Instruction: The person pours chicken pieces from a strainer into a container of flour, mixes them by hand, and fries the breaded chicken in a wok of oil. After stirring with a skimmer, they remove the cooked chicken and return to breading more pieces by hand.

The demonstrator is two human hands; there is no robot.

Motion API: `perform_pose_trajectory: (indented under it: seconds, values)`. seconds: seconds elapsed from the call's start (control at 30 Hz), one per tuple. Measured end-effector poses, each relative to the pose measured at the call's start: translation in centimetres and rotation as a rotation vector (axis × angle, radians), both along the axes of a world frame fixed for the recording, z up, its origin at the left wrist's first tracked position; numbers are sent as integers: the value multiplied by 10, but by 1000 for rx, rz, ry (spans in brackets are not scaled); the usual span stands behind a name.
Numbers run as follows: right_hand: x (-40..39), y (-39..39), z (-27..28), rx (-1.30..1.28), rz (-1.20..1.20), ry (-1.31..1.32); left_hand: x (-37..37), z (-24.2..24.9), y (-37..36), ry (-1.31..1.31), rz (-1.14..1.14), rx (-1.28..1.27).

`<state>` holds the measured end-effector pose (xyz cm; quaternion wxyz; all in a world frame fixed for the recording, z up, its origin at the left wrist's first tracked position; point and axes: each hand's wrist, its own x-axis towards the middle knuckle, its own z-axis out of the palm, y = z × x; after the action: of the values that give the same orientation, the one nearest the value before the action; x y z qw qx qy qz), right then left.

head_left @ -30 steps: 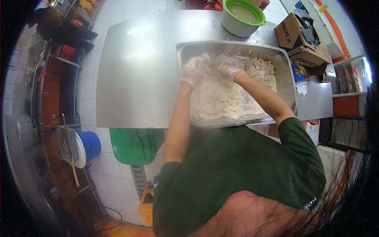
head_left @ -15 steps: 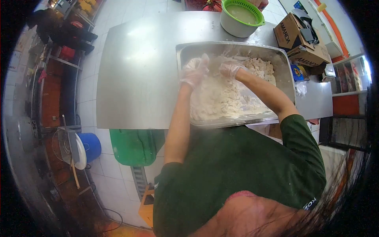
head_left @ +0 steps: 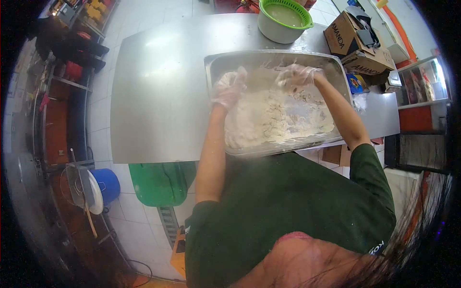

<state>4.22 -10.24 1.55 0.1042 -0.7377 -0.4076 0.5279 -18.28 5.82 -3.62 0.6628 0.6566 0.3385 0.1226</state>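
Observation:
A rectangular metal tray [head_left: 342, 86] holds loose white flour [head_left: 249, 117] and clumpy, floury bits. My left hand [head_left: 229, 89], in a clear plastic glove dusted white, is over the tray's left side; its fingers are blurred and their grip is unclear. Near the tray's far right part, my right hand [head_left: 298, 77] wears a similar glove, its fingers pointing left and somewhat apart over the flour. Small darker bits show just below it, too small to name. White dust hazes the area between my hands.
Behind the tray is a pale tub with a green basket [head_left: 307, 20]. Cardboard boxes [head_left: 343, 38] and a blue packet [head_left: 355, 83] are at the right of the metal table [head_left: 153, 96]. A green bin [head_left: 158, 185] and blue bucket [head_left: 108, 185] stand below; another person [head_left: 67, 45] is far left.
My right hand has moved right and slightly up, apart from my left. Lumpy floury pieces at the tray's far right no longer show there. My left hand shifted slightly left with the view.

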Motion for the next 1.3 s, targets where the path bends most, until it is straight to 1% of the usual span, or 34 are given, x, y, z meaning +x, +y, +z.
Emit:
perform_pose_trajectory:
  seconds: [0.03, 0.1, 0.13, 0.17, 0.23, 0.3, 0.37, 0.4, 0.43, 0.47, 0.5, 0.57, 0.6, 0.63, 0.67, 0.7, 0.77, 0.8, 0.87, 0.9, 0.97, 1.0, 1.03, 1.1, 1.13, 1.17, 1.23, 1.27, 1.3]
  values:
    - [0, -6, 4, -4, -5, -2, 0, -3, 0, -55, 5, 9]
    - [-4, -18, 12, -118, 257, -1009, 1, -9, 2, -20, 2, 12]
    - [-31, -12, 26, -190, 373, -991, 1, -11, 3, 18, 2, 19]
    - [-49, -17, 18, -194, 367, -989, -1, -8, 2, 19, -5, 18]
    - [-71, -22, -17, -78, 380, -784, -4, 3, 1, 63, -6, 29]
    - [-85, -10, -52, -77, 517, -883, -4, 6, 0, 64, -9, 20]
    - [-95, -20, -141, 404, 384, -1016, -4, 7, -3, 65, -7, 16]
    - [-98, -17, -171, 411, 381, -1021, -3, 6, -2, 78, -11, 37]
    - [-103, -12, -195, 505, 508, -897, -3, 5, -1, 92, -12, 55]
    - [-111, -11, -201, 593, 631, -762, -5, 3, -1, 96, -12, 55]
    - [-116, -19, -205, 596, 627, -762, -5, 1, 0, 128, -4, 78]
    - [-120, -37, -204, 717, 33, 324, -2, 1, 2, 153, 7, 105]
    - [-115, -33, -205, 716, 37, 324, -1, 1, 2, 74, -20, 72]
    - [-108, -28, -211, 824, 413, -182, -2, 1, 1, -3, -43, 35]
    - [-105, -28, -217, 885, 780, -699, -3, 1, 0, 0, -38, 30]
    - [-104, -30, -223, 886, 783, -693, -4, 2, 1, 48, -58, 34]
    - [-105, -24, -195, 781, 506, -154, -4, 3, 3, 93, -68, 44]
    - [-109, -21, -172, 786, 512, -153, -4, 1, 2, 79, -49, 65]
    - [-116, -18, -120, 784, 475, -497, -4, 7, 2, 64, -15, 81]
    - [-116, -17, -104, 784, 480, -490, -6, 20, 0, 115, -23, 54]
    - [-110, -12, -87, 619, 50, -284, -8, 24, -2, 171, -37, 26]
    - [-100, -10, -92, 488, -20, -196, -7, 23, -3, 119, -27, 27]
    - [-94, -9, -96, 489, -27, -197, -6, 22, -3, 66, -19, 29]
    - [-85, -9, -103, 706, -218, 107, -4, 20, -2, 76, -26, 22]
    - [-92, -4, -90, 527, -560, 499, -5, 18, -2, 88, -26, 11]
    - [-86, -2, -86, 525, -557, 500, -4, 12, 0, 88, -23, 10]
    - [-69, 4, -80, 112, -22, -357, -1, 1, 4, 78, -54, 77]
    - [-68, 7, -72, 113, -23, -355, -2, 2, 3, 80, -55, 77]
    - [-66, 8, -62, 203, 0, -193, -3, 2, 2, 35, -43, 48]
